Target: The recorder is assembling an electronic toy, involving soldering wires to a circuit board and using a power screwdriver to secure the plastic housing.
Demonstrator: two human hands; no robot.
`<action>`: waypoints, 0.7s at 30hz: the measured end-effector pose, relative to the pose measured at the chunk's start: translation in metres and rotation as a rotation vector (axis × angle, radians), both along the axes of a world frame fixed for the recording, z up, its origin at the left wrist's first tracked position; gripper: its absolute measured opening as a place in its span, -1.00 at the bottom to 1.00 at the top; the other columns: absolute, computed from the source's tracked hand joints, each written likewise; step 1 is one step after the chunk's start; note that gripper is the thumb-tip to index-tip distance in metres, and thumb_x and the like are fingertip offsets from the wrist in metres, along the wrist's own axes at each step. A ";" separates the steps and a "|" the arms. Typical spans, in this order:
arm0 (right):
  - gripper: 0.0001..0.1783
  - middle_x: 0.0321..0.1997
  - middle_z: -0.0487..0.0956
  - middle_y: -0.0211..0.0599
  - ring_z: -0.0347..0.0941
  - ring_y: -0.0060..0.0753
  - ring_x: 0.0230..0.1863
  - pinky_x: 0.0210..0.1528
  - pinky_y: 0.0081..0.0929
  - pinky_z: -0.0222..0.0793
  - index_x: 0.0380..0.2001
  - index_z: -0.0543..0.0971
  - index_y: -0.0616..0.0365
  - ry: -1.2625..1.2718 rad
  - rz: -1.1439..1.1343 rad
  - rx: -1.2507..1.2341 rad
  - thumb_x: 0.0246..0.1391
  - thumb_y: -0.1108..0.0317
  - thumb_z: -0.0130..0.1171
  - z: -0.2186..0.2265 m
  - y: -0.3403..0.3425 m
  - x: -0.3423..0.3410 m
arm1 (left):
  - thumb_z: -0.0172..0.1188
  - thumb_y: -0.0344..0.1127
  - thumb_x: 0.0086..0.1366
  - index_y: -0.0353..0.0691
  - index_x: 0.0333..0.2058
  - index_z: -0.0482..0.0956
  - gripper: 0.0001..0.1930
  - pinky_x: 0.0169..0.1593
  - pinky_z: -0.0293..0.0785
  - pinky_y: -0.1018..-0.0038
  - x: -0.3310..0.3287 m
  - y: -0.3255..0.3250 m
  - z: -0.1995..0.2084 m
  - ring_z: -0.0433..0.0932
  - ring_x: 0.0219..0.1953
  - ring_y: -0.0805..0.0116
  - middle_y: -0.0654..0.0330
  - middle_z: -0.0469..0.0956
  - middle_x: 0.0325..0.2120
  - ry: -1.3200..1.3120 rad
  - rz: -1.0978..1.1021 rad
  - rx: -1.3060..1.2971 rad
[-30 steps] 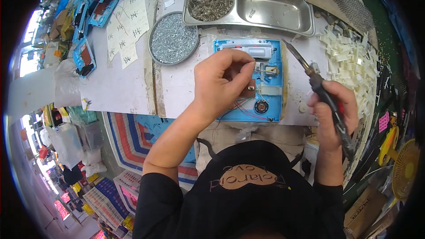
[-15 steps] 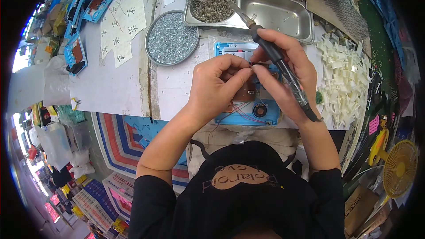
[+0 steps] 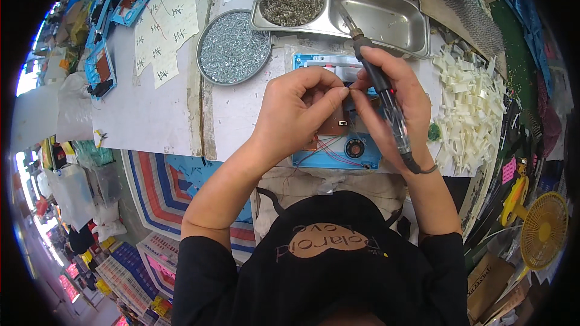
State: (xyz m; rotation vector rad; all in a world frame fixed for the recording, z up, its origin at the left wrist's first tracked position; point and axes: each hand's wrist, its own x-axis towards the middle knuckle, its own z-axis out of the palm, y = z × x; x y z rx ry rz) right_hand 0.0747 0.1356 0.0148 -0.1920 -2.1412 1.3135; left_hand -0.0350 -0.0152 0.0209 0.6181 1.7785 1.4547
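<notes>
A blue plastic housing (image 3: pixel 308 160) lies on the table before me, with a brown circuit board (image 3: pixel 332 127), thin red wires and a round black speaker (image 3: pixel 354 148) in it. Over its upper part, my left hand (image 3: pixel 299 105) is closed, thumb and forefinger pinching something too small to make out. My right hand (image 3: pixel 402 102) grips a soldering iron (image 3: pixel 376 73) with a black grip and see-through rear. Its metal tip points up and away, over the steel tray (image 3: pixel 417 45). The right thumb and fingertips also come together close beside the left fingertips, partly hiding the board.
Small coiled metal springs (image 3: pixel 290 3) fill several tray compartments. Left of the tray stands a round dish (image 3: pixel 234 48) of small silvery parts. White plastic pieces (image 3: pixel 468 108) are heaped at the right. More blue housings (image 3: pixel 99 66) and a marked paper sheet (image 3: pixel 166 36) lie far left.
My right hand has shifted slightly, and the iron's tip has swung a little to the right. The fingertips of both hands have drawn slightly apart.
</notes>
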 end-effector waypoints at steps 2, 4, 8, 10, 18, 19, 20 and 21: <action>-0.41 -0.20 0.58 -0.21 0.55 -0.34 -0.26 -0.18 -0.50 0.49 0.13 0.56 0.13 0.032 -0.001 0.075 -0.03 0.70 0.30 -0.001 0.000 0.001 | 0.28 -0.43 0.37 -0.34 -0.26 0.64 -0.92 -0.30 0.45 0.66 -0.001 0.000 -0.001 0.55 -0.38 0.62 0.30 0.62 -0.40 0.064 -0.015 0.009; -0.40 -0.23 0.57 -0.22 0.53 -0.33 -0.28 -0.20 -0.50 0.48 0.13 0.57 0.12 0.073 0.015 0.137 -0.04 0.71 0.31 0.000 0.002 0.002 | 0.29 -0.43 0.36 -0.33 -0.29 0.64 -0.92 -0.29 0.43 0.65 -0.003 0.000 -0.005 0.53 -0.38 0.61 0.29 0.60 -0.36 0.268 -0.036 0.069; -0.40 -0.22 0.58 -0.23 0.55 -0.37 -0.28 -0.22 -0.51 0.49 0.12 0.57 0.12 0.059 0.008 0.090 -0.05 0.70 0.32 0.000 0.006 0.006 | 0.32 -0.47 0.23 -0.35 -0.37 0.65 -0.94 -0.43 0.35 0.59 -0.004 0.005 -0.012 0.41 -0.55 0.57 0.25 0.51 -0.41 0.468 0.019 0.159; -0.40 -0.21 0.58 -0.24 0.56 -0.38 -0.28 -0.22 -0.51 0.49 0.11 0.58 0.12 0.071 -0.013 0.050 -0.06 0.70 0.33 0.000 0.011 0.012 | 0.32 -0.49 0.23 -0.37 -0.38 0.64 -0.94 -0.44 0.42 0.58 -0.002 0.006 -0.012 0.49 -0.53 0.54 0.22 0.50 -0.36 0.511 0.039 0.135; -0.46 -0.23 0.59 -0.30 0.51 -0.59 -0.27 -0.18 -0.66 0.43 0.10 0.55 0.27 0.038 -0.072 0.047 -0.01 0.64 0.40 0.015 0.036 0.063 | 0.26 -0.56 0.31 -0.43 -0.33 0.57 -0.95 -0.34 0.60 0.61 0.006 0.005 -0.007 0.62 -0.34 0.52 0.23 0.32 -0.18 0.301 -0.023 0.069; -0.45 -0.23 0.60 -0.31 0.51 -0.60 -0.26 -0.18 -0.66 0.43 0.11 0.55 0.27 0.022 -0.106 0.043 0.00 0.65 0.40 0.015 0.034 0.062 | 0.24 -0.57 0.32 -0.44 -0.33 0.56 -0.95 -0.33 0.62 0.61 0.006 0.005 -0.011 0.64 -0.34 0.51 0.23 0.31 -0.17 0.243 -0.019 0.086; -0.45 -0.23 0.60 -0.32 0.51 -0.60 -0.26 -0.18 -0.66 0.43 0.12 0.54 0.27 0.005 -0.138 0.039 0.01 0.65 0.40 0.014 0.032 0.061 | 0.24 -0.57 0.33 -0.44 -0.33 0.56 -0.95 -0.32 0.63 0.60 0.006 0.004 -0.011 0.64 -0.34 0.51 0.23 0.31 -0.17 0.236 -0.031 0.080; -0.47 -0.21 0.61 -0.32 0.52 -0.60 -0.26 -0.18 -0.66 0.43 0.12 0.54 0.26 -0.002 -0.115 0.031 0.05 0.63 0.37 0.014 0.031 0.057 | 0.23 -0.57 0.33 -0.45 -0.32 0.55 -0.95 -0.32 0.64 0.60 0.003 0.003 -0.009 0.65 -0.33 0.50 0.23 0.31 -0.16 0.231 -0.045 0.075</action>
